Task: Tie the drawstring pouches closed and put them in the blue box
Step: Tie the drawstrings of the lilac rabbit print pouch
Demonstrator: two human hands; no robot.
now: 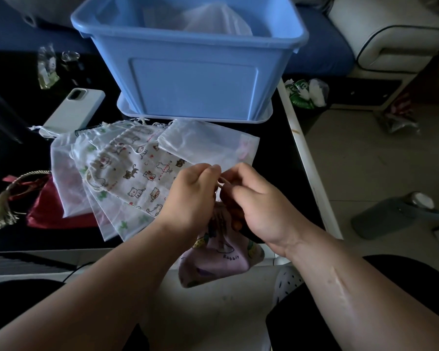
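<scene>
Grip: left hand (195, 196) and right hand (261, 209) both pinch the drawstring (221, 184) at the pouch neck, fingers curled, knuckles almost touching.
Cord: thin, pale and limp, with a short loop showing between the fingertips. Fingers hide the knot, so cannot tell if it is tied.
Held pouch: rabbit pouch (221, 259), purple cloth, hangs under the hands just off the near table edge. Neck is gathered, body puffed, contents not visible.
Handling: soft, light, floppy and probably not fragile. The body collapses if grabbed, so the gathered neck or the cords are the best hold. The cord likely slides unless pinched tight near the neck.
Pile: cat-print pouch (137, 171) lies on fanned flat pouches, with the mesh pouch (208, 145) overlapping on its right. All lie on the dark table (274, 158) between the hands and the box, and the necks look ungathered.
Red pouch: red pouch (48, 211) sits left of the pile, with a tassel beside it.
Blue box: blue box (188, 82) stands behind the pile, top open, with one white pouch (218, 21) inside.
Other: phone (74, 110) lies left of the box.
</scene>
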